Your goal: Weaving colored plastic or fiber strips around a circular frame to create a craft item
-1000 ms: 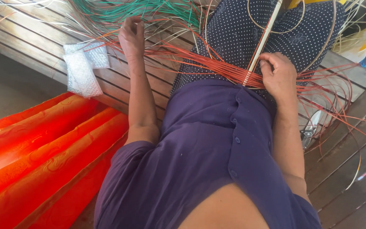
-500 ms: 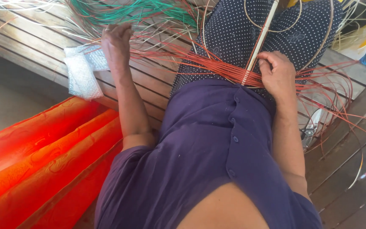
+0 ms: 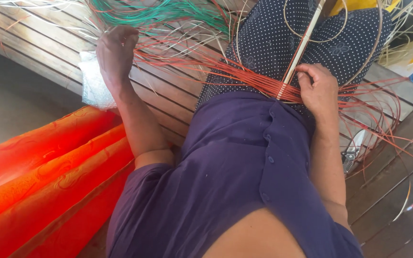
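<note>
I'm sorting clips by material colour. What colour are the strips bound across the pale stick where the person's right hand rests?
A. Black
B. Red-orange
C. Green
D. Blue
B: the right hand presses on red-orange strips woven across the pale stick; the green strands lie further off, near the left hand.

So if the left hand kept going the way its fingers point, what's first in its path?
The left hand points up toward the far edge of the boards. First in that line looks to be the green strands, though depth is hard to judge; it may already touch red strands.
</note>
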